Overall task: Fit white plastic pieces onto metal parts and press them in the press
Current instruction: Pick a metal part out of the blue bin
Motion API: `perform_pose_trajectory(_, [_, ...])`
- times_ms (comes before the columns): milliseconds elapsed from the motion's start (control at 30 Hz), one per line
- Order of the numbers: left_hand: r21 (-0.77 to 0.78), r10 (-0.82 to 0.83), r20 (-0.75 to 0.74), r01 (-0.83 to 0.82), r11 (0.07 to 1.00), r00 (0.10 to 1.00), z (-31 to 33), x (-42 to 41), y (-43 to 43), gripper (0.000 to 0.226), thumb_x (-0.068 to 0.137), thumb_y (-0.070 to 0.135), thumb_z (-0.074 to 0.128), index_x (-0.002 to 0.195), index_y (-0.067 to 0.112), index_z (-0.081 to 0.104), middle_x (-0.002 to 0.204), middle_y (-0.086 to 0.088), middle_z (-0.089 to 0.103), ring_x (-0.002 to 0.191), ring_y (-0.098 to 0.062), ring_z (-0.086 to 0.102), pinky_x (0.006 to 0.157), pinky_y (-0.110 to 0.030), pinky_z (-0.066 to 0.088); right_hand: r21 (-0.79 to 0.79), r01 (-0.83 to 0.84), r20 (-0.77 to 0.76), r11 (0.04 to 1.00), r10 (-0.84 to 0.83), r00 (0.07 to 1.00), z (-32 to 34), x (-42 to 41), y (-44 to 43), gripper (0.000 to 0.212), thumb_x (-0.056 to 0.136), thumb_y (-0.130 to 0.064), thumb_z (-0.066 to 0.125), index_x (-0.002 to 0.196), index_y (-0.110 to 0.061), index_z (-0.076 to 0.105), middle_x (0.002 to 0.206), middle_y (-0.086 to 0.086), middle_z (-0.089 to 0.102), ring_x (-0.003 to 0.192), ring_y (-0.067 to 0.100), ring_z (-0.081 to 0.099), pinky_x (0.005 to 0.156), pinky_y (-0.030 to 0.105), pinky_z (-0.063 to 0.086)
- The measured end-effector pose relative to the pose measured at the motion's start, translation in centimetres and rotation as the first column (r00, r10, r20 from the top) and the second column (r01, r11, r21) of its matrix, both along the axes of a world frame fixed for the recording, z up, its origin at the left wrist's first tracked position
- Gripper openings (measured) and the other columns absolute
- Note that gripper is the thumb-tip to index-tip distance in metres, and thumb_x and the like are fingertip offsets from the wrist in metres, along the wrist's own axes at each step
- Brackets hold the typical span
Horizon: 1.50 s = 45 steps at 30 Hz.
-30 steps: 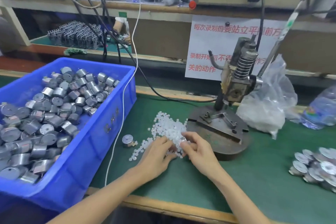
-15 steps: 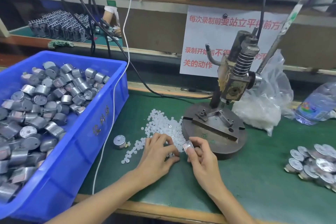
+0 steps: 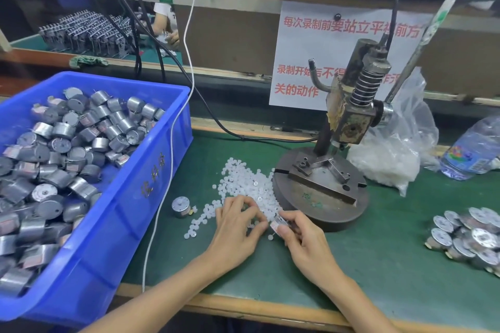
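Silvery small metal cylinder (image 3: 278, 223) pinched in right hand (image 3: 305, 240), left hand (image 3: 235, 227) curled over heaped white plastic pieces (image 3: 249, 184), hold on any unclear, hemmed by dark round-based iron press (image 3: 322, 192) just beyond and blue plastic crate (image 3: 130, 197) left.

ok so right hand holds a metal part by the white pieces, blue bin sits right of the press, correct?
No. The head view shows the blue bin left of the press, not right. The rest holds: the right hand grips a metal part beside the white pieces.
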<state>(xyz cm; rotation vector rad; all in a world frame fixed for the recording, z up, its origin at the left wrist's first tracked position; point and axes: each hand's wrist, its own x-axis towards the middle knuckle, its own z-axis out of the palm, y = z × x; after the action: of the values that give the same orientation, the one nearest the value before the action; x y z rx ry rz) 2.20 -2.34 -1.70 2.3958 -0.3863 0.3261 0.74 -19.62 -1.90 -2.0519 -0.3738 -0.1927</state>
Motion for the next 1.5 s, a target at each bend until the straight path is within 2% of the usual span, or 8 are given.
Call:
perform_pose_trajectory(233, [-0.093, 0.27, 0.052, -0.265, 0.96, 0.961, 1.5, 2.0, 2.0, 0.012, 0.092, 0.013, 0.054, 0.093, 0.018, 0.065, 0.097, 0.008, 0.053, 0.095, -0.011, 0.04, 0.074, -0.025, 0.019, -0.087, 0.005, 0.078, 0.996, 0.002, 0.997, -0.2, 0.2, 0.2, 0.013, 0.092, -0.019, 0.056, 0.099, -0.01, 0.06, 0.098, -0.002, 0.063, 0.089, -0.003, 0.057, 0.074, 0.009, 0.042])
perform_pose_trajectory(467, [-0.168, 0.106, 0.008, -0.103, 0.98, 0.994, 1.5, -2.9, 3.6, 0.013, 0.082, 0.021, 0.069, 0.077, 0.024, 0.057, 0.077, 0.017, 0.054, 0.076, 0.002, 0.045, 0.069, -0.014, 0.032, -0.17, -0.004, 0.163, 0.985, 0.033, 0.986, -0.3, 0.3, 0.6, 0.018, 0.09, -0.016, 0.056, 0.102, -0.003, 0.061, 0.099, -0.002, 0.058, 0.089, -0.016, 0.051, 0.075, 0.001, 0.035])
perform_pose_trajectory(667, [0.4, -0.144, 0.221, 0.045, 0.915, 0.965, 1.1, -4.9, 5.2, 0.028, 0.084, 0.04, 0.055, 0.064, 0.02, 0.055, 0.056, 0.012, 0.052, 0.042, -0.012, 0.047, 0.044, -0.015, 0.039, -0.222, -0.036, 0.231, 0.974, 0.088, 0.969, 0.0, -0.1, 0.7, 0.02, 0.093, -0.02, 0.051, 0.105, -0.006, 0.059, 0.103, -0.003, 0.053, 0.081, -0.003, 0.057, 0.075, 0.016, 0.046])
perform_pose_trajectory(833, [0.538, -0.212, 0.432, -0.062, 0.841, 0.877, 0.8, -3.5, 4.8, 0.058, 0.101, 0.035, 0.022, 0.056, 0.016, 0.053, 0.046, 0.005, 0.047, 0.033, -0.017, 0.04, 0.036, -0.02, 0.032, -0.328, -0.01, 0.345, 0.945, 0.13, 0.929, 0.3, -0.5, 1.1, 0.02, 0.09, -0.014, 0.055, 0.109, -0.009, 0.055, 0.106, 0.007, 0.057, 0.076, 0.014, 0.061, 0.067, 0.026, 0.05])
perform_pose_trajectory(1167, [0.506, -0.184, 0.346, -0.018, 0.862, 0.92, 1.9, -1.0, 3.6, 0.023, 0.069, 0.029, 0.081, 0.071, 0.015, 0.062, 0.065, 0.002, 0.055, 0.044, -0.016, 0.053, 0.036, -0.024, 0.034, -0.492, 0.014, 0.345, 0.87, 0.18, 0.921, -0.1, -0.4, 1.5, 0.023, 0.086, -0.01, 0.057, 0.108, -0.003, 0.062, 0.101, 0.012, 0.06, 0.076, 0.028, 0.061, 0.058, 0.031, 0.053])
perform_pose_trajectory(1333, [0.407, -0.31, 0.282, 0.179, 0.896, 0.908, 2.7, -1.8, 3.2, 0.038, 0.07, 0.021, 0.079, 0.104, 0.013, 0.063, 0.099, 0.001, 0.065, 0.084, -0.015, 0.063, 0.07, -0.025, 0.049, -0.072, 0.002, 0.047, 0.997, 0.002, 0.999, 0.9, -0.2, 1.4, 0.01, 0.091, -0.011, 0.06, 0.101, -0.009, 0.063, 0.086, 0.002, 0.064, 0.073, 0.013, 0.061, 0.067, 0.023, 0.048])
perform_pose_trajectory(1433, [0.298, -0.41, 0.222, 0.339, 0.892, 0.885, 4.2, -1.0, 1.3, 0.045, 0.081, 0.019, 0.07, 0.123, 0.014, 0.056, 0.121, -0.001, 0.06, 0.102, -0.017, 0.059, 0.087, -0.029, 0.047, 0.412, 0.088, -0.371, 0.907, 0.078, 0.926, 3.0, 0.4, 0.8, 0.023, 0.091, -0.035, 0.055, 0.091, -0.013, 0.058, 0.064, 0.003, 0.054, 0.049, 0.015, 0.047, 0.047, 0.023, 0.038])
perform_pose_trajectory(1500, [0.16, -0.427, 0.217, 0.4, 0.902, 0.878, 5.3, -0.1, -0.3, 0.041, 0.085, 0.02, 0.067, 0.124, 0.012, 0.058, 0.12, 0.0, 0.061, 0.102, -0.017, 0.059, 0.09, -0.03, 0.047, 0.523, 0.153, -0.494, 0.838, 0.152, 0.856, 4.4, 1.1, 0.0, 0.031, 0.096, -0.04, 0.045, 0.087, -0.012, 0.052, 0.058, 0.001, 0.046, 0.043, 0.015, 0.036, 0.041, 0.023, 0.03])
